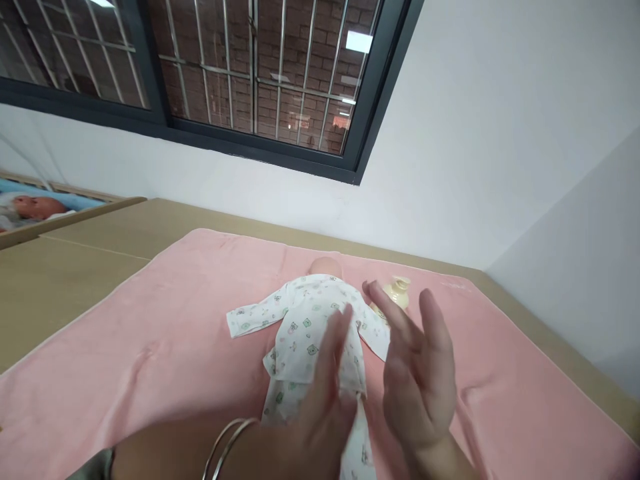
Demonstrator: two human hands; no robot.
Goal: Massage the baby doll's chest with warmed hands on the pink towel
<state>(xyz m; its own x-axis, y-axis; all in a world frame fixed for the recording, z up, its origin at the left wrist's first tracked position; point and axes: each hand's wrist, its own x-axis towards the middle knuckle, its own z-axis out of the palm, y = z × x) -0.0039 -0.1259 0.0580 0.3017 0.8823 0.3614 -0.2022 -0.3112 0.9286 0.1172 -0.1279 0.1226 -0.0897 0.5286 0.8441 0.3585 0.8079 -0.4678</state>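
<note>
A baby doll (320, 327) in white pyjamas with small printed figures lies on a pink blanket (190, 340). Its head shows at the far end and its sleeves spread to both sides. My left hand (327, 393), with bangles on the wrist, is raised over the doll's lower body, fingers stretched out. To its right, my right hand (420, 373) is up with fingers apart and the palm turned toward the left one. A gap separates the two hands, and neither holds anything. A cream-coloured bottle (400, 291) stands beside the doll's sleeve, partly behind my right fingers.
The blanket covers a wooden table (100, 267) against a white wall (480, 133). Above is a dark-framed window (260, 73) with metal bars outside. At the far left, another doll (37, 207) lies in a wooden-edged crib (100, 207) with blue lining.
</note>
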